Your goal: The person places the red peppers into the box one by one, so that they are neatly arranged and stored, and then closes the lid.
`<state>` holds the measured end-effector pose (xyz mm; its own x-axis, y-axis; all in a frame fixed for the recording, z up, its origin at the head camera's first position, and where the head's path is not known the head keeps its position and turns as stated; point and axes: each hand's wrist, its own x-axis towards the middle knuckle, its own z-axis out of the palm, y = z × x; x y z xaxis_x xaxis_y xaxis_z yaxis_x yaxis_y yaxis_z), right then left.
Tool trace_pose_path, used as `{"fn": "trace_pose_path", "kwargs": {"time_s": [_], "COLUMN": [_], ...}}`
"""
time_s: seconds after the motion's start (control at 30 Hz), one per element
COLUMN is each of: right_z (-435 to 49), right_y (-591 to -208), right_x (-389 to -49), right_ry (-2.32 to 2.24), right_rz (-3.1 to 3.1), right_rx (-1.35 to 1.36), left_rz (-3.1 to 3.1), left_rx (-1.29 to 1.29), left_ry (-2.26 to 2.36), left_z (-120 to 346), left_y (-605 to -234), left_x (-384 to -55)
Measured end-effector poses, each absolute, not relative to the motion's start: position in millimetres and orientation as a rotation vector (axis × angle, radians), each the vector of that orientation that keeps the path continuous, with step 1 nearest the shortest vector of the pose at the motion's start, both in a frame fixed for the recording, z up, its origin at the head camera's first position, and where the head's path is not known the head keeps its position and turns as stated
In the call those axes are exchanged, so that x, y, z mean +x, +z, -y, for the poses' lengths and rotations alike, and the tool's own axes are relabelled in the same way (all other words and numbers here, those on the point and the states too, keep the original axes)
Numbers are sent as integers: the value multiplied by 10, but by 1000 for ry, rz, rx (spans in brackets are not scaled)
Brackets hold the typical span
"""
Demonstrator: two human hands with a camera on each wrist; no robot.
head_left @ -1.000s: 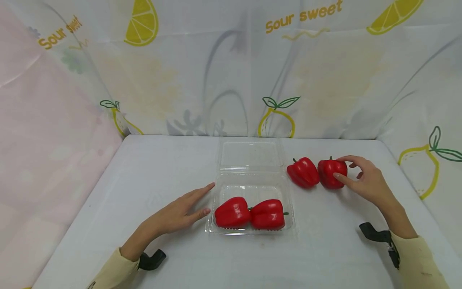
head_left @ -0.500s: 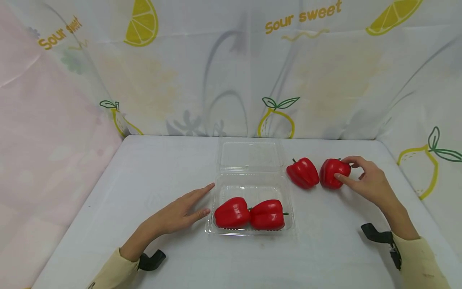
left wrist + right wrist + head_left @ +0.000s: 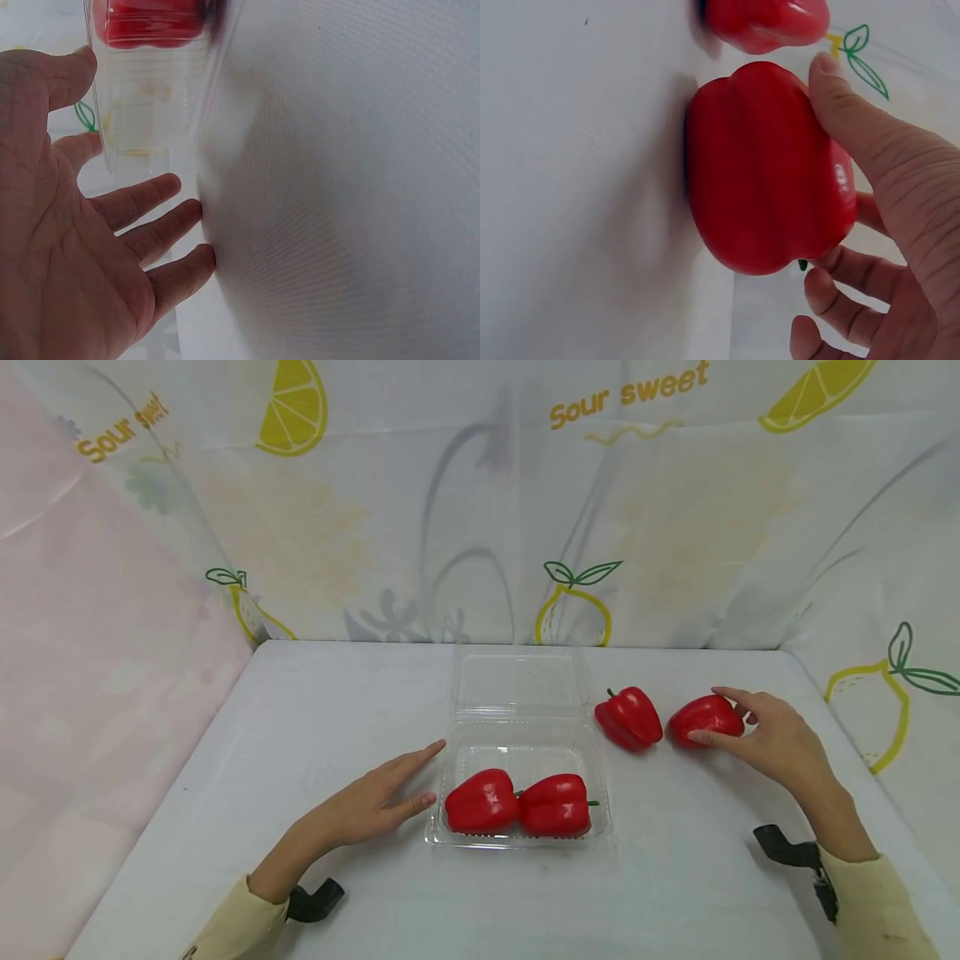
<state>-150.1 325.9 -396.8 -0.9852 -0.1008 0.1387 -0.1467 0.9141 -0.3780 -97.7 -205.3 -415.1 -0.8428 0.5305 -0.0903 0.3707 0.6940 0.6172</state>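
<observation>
My right hand holds a red bell pepper between thumb and fingers at the right of the table. In the right wrist view this pepper lies on its side at the table surface, its green stem towards the palm. A second bell pepper stands tilted just left of it. Two more, a left pepper and a right pepper, lie in the front of a clear plastic clamshell container. My left hand has straight, spread fingers, its thumb and index fingertips at the container's left edge.
The container's clear lid lies folded back towards the rear wall. A white table carries everything. Lemon-printed cloth hangs behind and at the sides.
The held pepper has tipped over from upright onto its side, its stem turning right towards my palm. It has shifted slightly right, away from the second pepper. My left hand has stayed still.
</observation>
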Motion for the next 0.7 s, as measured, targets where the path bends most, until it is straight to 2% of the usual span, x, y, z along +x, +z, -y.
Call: {"fn": "trace_pose_path", "kwargs": {"time_s": [0.7], "right_z": [-3284], "right_y": [-3888], "right_x": [-1429], "right_ry": [603], "right_rz": [3069], "right_rx": [197], "left_rz": [-2645], "left_rx": [721], "left_ry": [864], "left_z": [2051], "left_y": [-4142], "left_x": [-986]}}
